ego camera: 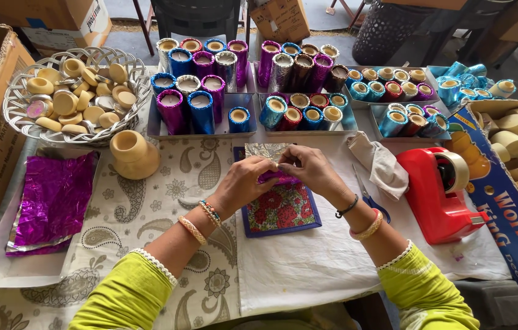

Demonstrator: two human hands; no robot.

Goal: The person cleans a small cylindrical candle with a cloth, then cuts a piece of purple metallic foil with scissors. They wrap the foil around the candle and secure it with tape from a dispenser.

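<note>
Both hands meet over the blue-edged floral mat (pixel 283 214) at table centre. My left hand (pixel 245 182) and right hand (pixel 309 169) are each curled tight, fingertips pinched on a small purple foil-wrapped piece (pixel 277 178) held just above the mat; a crinkled silver foil sheet (pixel 266 151) lies at the mat's far edge, just beyond the fingers. I judge the step in hand to be the wrapping: foil being pressed and folded around the piece. What shape lies under the foil I cannot tell. The next move looks to need a seal, and the red tape dispenser (pixel 439 192) sits to the right, past the folded cloth (pixel 381 166) and blue-handled scissors (pixel 369 198). Trays of finished foil-wrapped cylinders (pixel 201 91) line the far side; purple foil sheets (pixel 54 198) lie left.
</note>
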